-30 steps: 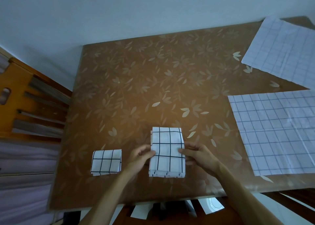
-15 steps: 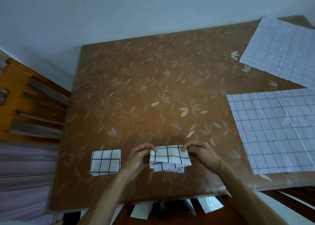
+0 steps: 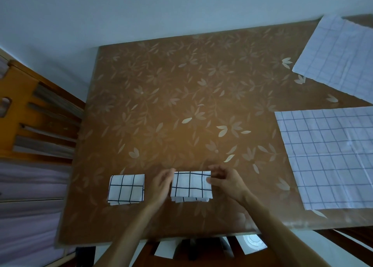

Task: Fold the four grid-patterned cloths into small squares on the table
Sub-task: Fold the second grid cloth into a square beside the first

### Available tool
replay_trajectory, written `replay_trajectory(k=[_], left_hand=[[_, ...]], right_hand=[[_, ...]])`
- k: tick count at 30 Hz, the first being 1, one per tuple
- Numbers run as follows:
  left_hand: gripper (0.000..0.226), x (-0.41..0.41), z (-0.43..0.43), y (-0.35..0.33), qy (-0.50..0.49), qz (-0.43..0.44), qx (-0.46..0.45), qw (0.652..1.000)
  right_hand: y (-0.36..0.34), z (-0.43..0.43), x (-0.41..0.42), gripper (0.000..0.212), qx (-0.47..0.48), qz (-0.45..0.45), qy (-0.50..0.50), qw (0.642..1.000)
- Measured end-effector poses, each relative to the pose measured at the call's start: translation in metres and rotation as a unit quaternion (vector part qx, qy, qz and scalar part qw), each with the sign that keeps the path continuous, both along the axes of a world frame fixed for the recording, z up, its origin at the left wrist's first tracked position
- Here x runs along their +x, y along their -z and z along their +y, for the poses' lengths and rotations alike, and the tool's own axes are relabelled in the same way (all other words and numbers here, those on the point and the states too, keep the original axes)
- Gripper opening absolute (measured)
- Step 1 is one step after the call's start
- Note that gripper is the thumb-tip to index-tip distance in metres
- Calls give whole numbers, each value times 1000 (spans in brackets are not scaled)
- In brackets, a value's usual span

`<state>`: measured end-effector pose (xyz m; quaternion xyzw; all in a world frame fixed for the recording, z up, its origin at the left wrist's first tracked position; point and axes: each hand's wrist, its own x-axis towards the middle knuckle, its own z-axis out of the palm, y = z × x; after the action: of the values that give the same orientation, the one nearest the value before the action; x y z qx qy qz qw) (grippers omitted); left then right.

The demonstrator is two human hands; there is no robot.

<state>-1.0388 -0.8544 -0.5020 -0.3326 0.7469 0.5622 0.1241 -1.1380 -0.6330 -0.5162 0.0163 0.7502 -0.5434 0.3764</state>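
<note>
1. Low in the frame's centre, the cloth I am folding point(image 3: 190, 186) lies on the table point(image 3: 181, 105) as a small square, between my hands.
2. It looks light, soft and limp; I judge its stacked layers will slide, so pinching the edges is best.
3. My left hand point(image 3: 161, 186) rests against its left edge, fingers loosely curled, gripping nothing I can see.
4. My right hand point(image 3: 227, 181) pinches the upper right corner, wrist angled inward.
5. A finished square point(image 3: 126, 189) sits just left; two flat cloths point(image 3: 327, 157) wait at right.
</note>
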Motion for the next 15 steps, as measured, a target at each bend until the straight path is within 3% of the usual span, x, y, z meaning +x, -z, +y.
replay_trajectory(k=[2,4,6,8,11,15], left_hand=[[48,8,0,10,16,-13,-45,999],[57,15,3,21,58,-10,-149,987],[53,21,10,29,118,21,-333,935],[53,23,20,35,201,86,-452,865],[56,28,30,55,329,139,-482,800],[60,28,32,66,357,70,-451,815]], right_hand=[[6,-12,0,33,26,24,-12,999],[9,-21,-1,30,64,61,-30,996],[11,-27,0,28,107,112,-57,986],[14,-31,4,27,133,174,-80,973],[23,-35,17,32,195,306,-105,926],[32,-46,38,56,244,427,-189,850]])
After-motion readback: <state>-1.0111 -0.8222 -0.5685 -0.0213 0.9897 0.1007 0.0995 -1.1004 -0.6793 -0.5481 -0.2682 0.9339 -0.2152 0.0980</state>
